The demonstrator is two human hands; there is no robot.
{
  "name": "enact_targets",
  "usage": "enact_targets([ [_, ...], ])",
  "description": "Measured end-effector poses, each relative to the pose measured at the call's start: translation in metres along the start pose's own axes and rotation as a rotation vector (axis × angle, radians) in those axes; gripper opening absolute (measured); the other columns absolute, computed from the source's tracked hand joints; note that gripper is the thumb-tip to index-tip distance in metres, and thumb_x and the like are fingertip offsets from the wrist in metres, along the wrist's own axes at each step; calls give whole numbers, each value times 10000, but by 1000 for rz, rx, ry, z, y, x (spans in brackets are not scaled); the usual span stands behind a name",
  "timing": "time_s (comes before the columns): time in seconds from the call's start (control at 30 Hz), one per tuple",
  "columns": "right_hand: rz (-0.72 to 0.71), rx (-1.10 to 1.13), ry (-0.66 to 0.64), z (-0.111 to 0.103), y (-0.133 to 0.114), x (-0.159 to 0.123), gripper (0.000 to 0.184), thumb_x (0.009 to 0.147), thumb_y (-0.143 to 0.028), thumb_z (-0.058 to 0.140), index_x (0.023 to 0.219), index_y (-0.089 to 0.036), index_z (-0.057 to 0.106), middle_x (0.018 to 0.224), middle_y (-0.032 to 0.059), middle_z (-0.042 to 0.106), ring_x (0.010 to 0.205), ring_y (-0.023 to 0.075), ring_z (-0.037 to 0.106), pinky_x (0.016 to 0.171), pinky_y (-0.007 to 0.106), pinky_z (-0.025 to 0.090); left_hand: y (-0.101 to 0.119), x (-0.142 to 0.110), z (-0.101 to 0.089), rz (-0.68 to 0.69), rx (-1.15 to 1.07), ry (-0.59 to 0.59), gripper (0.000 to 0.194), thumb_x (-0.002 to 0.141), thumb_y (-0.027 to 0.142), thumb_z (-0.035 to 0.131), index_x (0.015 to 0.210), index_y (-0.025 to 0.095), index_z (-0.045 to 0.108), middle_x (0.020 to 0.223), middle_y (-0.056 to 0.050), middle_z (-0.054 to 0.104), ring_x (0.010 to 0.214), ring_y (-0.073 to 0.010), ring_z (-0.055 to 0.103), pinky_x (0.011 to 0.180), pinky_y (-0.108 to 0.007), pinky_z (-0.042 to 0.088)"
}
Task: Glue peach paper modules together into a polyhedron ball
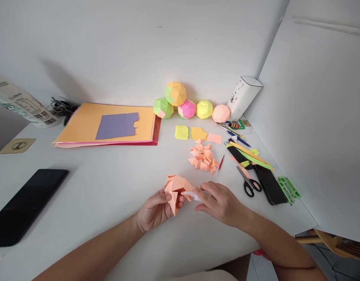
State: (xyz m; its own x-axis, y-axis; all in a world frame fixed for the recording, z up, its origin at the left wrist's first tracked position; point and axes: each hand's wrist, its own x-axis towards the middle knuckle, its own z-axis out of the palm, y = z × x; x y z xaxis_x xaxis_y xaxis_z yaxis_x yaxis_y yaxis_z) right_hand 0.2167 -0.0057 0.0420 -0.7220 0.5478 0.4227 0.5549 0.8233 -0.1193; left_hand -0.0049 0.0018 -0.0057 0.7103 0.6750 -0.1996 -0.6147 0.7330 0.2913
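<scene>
My left hand (154, 212) grips a partly joined origami ball (181, 182) of peach paper, its thumb pressed on a pointed flap at the front. My right hand (223, 205) pinches a small white pointed object (192, 194), perhaps a glue tube; its tip meets the ball's right side, and my fingers cover the rest. Beyond my hands lies a pile of folded peach paper units (203, 159). A small red stick-like item (221, 162) rests right beside the pile.
Finished paper balls (204, 109) line the wall behind small paper squares (181, 132). Scissors (249, 183) and a black phone (270, 185) lie at right. A paper stack (86, 121) sits back left, a black tablet-like slab (27, 203) at left, and a white box (244, 97) leans back right.
</scene>
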Motion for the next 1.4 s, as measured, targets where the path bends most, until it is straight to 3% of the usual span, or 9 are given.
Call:
enact_targets([
  [0.33,-36,-10,7,-1,0,4,383,852,-97,432,1234,-109,416,842,80,552,699,157,529,598,289,487,0,-2,-5,-12,-39,49,219,721,109,634,940,97,634,785,-47,735,727,-129,694,730,-183,554],
  [0.7,-65,-83,23,0,0,1,253,849,-106,500,1102,-106,492,796,57,572,639,136,488,529,258,440,0,-4,-8,-7,-76,127,211,709,103,646,918,89,669,754,-61,735,692,-140,691,693,-191,567],
  [1.27,-103,-85,-4,-3,2,-1,195,853,-72,497,1034,-131,541,746,13,521,607,106,439,526,243,360,1,-5,-5,-36,-160,129,204,715,72,651,917,73,677,793,-68,731,727,-131,689,728,-200,574],
  [1.4,-106,-72,60,-7,4,1,212,834,-79,514,1040,-126,535,763,24,541,611,110,445,526,239,382,1,-4,-7,-32,-101,118,209,722,90,646,929,86,671,758,-61,727,697,-130,686,702,-202,575],
])
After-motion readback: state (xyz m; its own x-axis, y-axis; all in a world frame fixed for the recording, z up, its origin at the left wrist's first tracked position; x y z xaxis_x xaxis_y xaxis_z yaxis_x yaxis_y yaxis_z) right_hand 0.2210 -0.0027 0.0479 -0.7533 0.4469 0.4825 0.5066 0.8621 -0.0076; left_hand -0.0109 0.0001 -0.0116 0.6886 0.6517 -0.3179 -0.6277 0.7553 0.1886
